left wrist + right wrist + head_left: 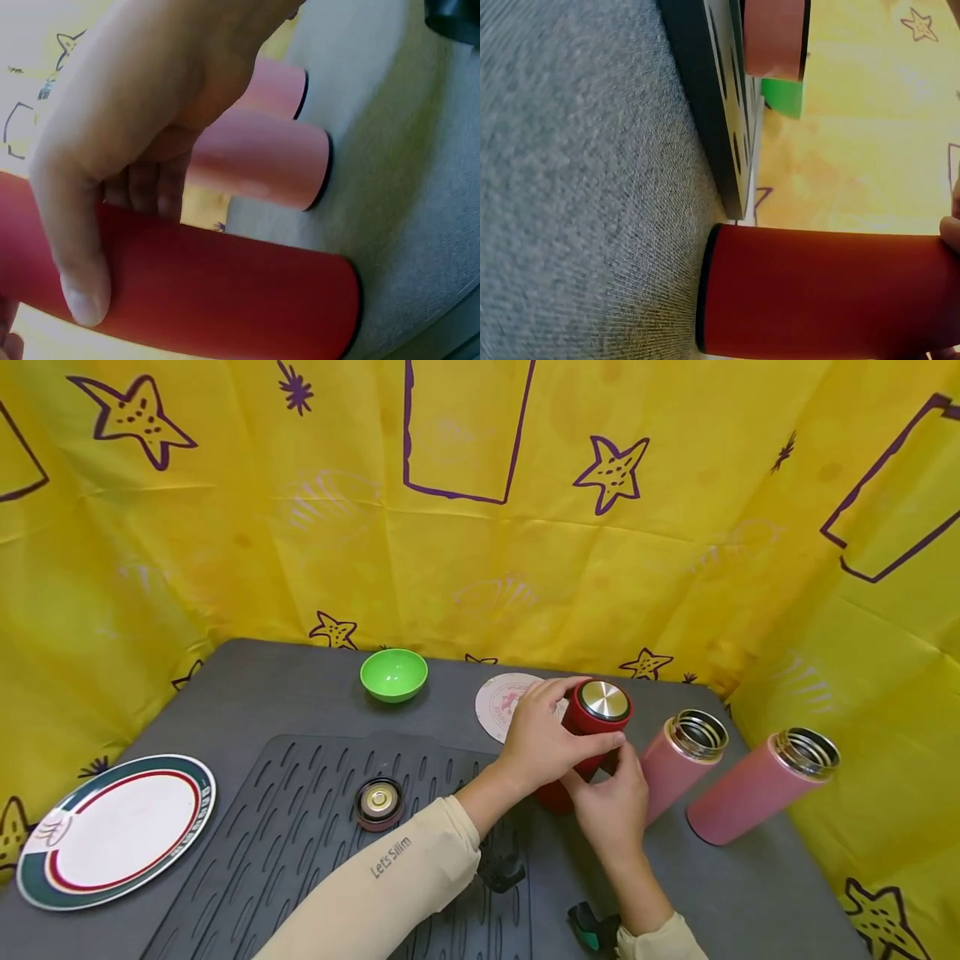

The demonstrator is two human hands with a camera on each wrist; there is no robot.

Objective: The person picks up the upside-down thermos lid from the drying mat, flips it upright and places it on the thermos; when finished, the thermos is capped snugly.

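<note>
A red vacuum flask with a brushed-metal disc on its top stands upright on the grey table. My left hand grips its upper part from the left. Lower down, my right hand holds the flask from the right, thumb across the near side; the left wrist view shows that thumb lying on the red wall. Part of the flask is hidden behind both hands. Just right of it are two pink flasks with bare metal mouths.
A loose round lid lies on the ribbed dark mat. Behind the mat are a green bowl and a pale printed disc. A white plate with a coloured rim sits at the left. Yellow cloth hangs behind the table.
</note>
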